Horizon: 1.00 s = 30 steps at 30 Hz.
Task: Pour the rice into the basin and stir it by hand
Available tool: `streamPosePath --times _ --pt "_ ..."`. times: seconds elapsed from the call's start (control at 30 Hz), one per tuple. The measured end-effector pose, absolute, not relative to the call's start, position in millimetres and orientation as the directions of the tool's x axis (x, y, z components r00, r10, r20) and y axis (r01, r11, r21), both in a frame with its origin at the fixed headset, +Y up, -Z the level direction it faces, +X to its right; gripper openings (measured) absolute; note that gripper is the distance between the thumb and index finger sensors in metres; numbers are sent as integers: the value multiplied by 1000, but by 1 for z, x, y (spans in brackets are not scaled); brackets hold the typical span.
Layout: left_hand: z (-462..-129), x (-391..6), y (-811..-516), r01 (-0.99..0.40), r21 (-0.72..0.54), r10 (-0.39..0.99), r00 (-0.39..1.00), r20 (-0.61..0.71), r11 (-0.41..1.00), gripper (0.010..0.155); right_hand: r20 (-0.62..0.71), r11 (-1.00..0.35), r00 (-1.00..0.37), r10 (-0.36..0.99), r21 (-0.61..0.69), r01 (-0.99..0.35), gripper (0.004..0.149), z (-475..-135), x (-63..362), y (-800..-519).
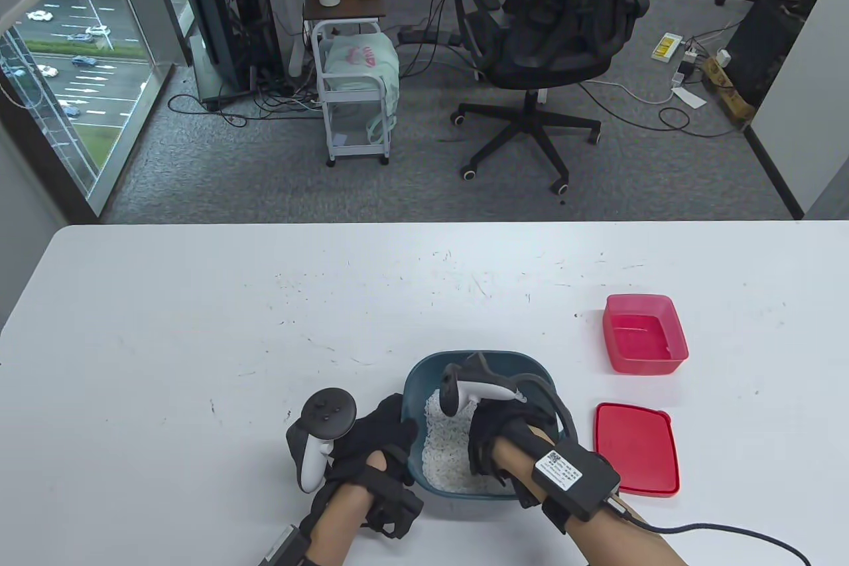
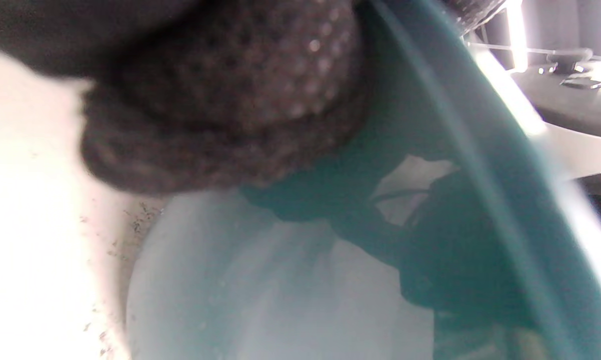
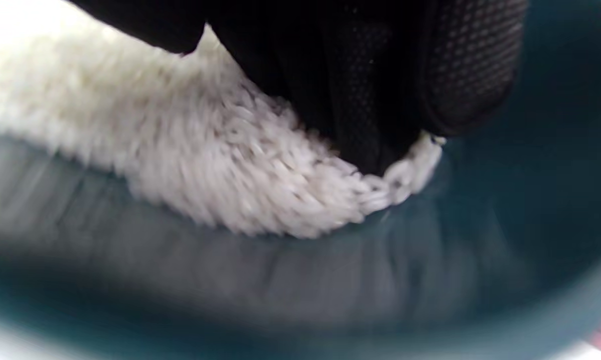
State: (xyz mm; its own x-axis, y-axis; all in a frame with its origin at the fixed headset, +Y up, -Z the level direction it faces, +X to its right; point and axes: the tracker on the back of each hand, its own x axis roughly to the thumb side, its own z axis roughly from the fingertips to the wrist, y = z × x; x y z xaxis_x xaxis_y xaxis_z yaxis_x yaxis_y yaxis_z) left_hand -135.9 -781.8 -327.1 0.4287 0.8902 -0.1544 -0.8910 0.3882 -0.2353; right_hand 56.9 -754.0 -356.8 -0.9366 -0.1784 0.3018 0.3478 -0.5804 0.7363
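A teal basin [image 1: 479, 357] stands at the table's front edge, and white rice [image 1: 439, 453] lies heaped in its left half. My right hand [image 1: 494, 450] reaches down into the basin, its gloved fingers [image 3: 380, 75] dug into the rice [image 3: 205, 150] near the basin wall [image 3: 280, 280]. My left hand [image 1: 390, 425] holds the basin's left rim. In the left wrist view a gloved finger [image 2: 220, 100] presses on the outer wall of the basin [image 2: 480, 200]. The right fingertips are buried and hidden.
An empty pink container [image 1: 647, 363] sits to the right of the basin, and its red lid [image 1: 637, 450] lies flat in front of it. A cable runs from my right wrist off the bottom right. Beyond the table stand an office chair and a cart.
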Motion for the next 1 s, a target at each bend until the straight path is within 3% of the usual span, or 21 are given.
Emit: streamPosePath --times 0.1,0.2,0.33,0.4,0.57,0.7,0.87,1.0 --pt "-327 -136 -782 -891 -234 890 429 -157 388 65 337 -545 -941 -43 781 305 60 -352 50 -754" --pt "-327 -136 -781 -891 -234 889 429 -156 389 65 344 -513 -914 217 836 193 61 -355 46 -752" --pt "-326 -136 -782 -890 -244 892 427 -148 386 66 131 -312 -789 601 947 -80 63 -366 49 -756" --pt "-326 -135 -781 -883 -245 888 439 -135 399 66 52 -258 -749 660 953 -161 64 -373 50 -759" --pt "-326 -135 -780 -877 -250 885 450 -123 411 66 1 -336 -757 653 896 -289 68 -393 57 -755" --pt "-325 -133 -779 -867 -246 877 468 -104 434 66 14 -520 -832 555 786 -334 67 -404 61 -748" --pt "-325 -133 -779 -866 -240 876 471 -102 438 66 76 -722 -970 230 682 -117 64 -407 70 -739" --pt "-325 -133 -779 -866 -231 874 476 -104 444 65 84 -709 -996 15 704 49 64 -402 76 -742"
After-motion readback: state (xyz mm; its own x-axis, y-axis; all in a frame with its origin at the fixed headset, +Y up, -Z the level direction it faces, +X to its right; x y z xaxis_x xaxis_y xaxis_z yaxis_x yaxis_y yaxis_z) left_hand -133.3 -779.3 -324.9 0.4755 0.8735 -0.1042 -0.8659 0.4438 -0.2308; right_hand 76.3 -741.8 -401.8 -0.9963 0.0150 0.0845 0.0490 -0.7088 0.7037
